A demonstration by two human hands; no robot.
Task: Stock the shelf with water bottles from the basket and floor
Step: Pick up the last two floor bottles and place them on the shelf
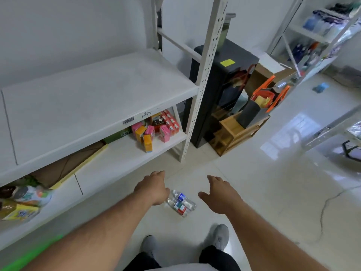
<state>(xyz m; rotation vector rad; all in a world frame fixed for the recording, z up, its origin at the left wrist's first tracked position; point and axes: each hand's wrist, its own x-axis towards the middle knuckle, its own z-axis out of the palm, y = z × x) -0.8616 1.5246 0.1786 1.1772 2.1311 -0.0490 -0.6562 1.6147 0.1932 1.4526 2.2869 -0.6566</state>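
Note:
Two or three clear water bottles [180, 203] with blue and red labels lie on the pale tiled floor in front of the white shelf unit [101, 98]. My left hand [154, 187] hangs just left of them with its fingers pointing down, and it holds nothing. To their right, my right hand [218, 194] is spread open above the floor, also holding nothing. The broad middle shelf board carries no goods. A basket [262, 98] with orange handles stands far off at the right, beside a black cabinet.
The lower shelf [125, 153] holds pink and orange cartons [150, 132], a flat cardboard box and packets at the left. A black cabinet [218, 90] and a wooden rack [234, 132] stand right of the shelf post. Another shelving unit [316, 36] is at far right. My grey shoes [220, 236] are below the bottles.

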